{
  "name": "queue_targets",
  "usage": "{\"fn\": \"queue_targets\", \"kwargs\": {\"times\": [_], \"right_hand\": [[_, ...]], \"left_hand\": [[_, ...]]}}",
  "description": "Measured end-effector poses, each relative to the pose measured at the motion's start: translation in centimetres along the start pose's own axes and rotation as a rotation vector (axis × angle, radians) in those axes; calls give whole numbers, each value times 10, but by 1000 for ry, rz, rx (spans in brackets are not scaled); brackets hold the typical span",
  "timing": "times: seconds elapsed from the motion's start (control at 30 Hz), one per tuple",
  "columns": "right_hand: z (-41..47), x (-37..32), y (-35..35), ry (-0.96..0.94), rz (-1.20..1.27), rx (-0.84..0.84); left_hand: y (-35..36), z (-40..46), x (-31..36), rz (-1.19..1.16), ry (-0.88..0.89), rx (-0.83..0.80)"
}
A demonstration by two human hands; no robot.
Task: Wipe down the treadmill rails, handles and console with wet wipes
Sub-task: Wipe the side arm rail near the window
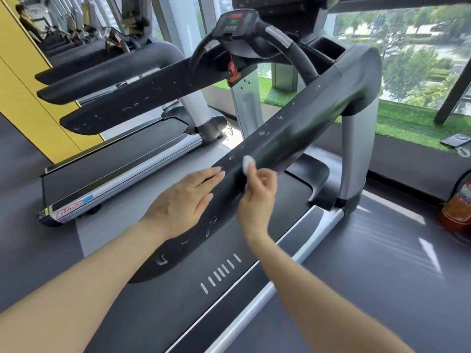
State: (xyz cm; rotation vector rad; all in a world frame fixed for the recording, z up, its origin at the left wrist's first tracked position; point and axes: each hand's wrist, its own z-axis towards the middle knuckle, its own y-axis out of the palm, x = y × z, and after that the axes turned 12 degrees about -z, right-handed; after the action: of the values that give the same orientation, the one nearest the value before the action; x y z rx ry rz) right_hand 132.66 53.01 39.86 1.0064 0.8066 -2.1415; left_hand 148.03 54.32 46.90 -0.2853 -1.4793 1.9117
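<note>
The left hand lay flat, fingers straight, on the treadmill's black right side rail. At its three o'clock the right hand pinched a small white wet wipe against that rail. The console stood at twelve o'clock.

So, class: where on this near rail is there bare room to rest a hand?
Free: the stretch of rail beyond the wipe. Crowded: mid-rail, where the left hand lies flat and the right hand pinches the wipe.
</note>
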Motion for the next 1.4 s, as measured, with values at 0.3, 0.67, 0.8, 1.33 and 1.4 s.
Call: {"fn": "queue_targets", "kwargs": {"times": [0.3,0.67,0.8,1.33,1.4], "right_hand": [[27,18,7,213,31,136],[-50,-17,14,49,34,69],[-5,1,12,220,40,124],[-7,23,17,366,12,104],[9,34,16,449,10,122]], "left_hand": [[4,1,0,-63,10,70],[4,2,-1,-107,25,72],[4,2,1,-93,19,87],[4,0,2,-76,14,98],[4,1,3,-77,8,86]]}}
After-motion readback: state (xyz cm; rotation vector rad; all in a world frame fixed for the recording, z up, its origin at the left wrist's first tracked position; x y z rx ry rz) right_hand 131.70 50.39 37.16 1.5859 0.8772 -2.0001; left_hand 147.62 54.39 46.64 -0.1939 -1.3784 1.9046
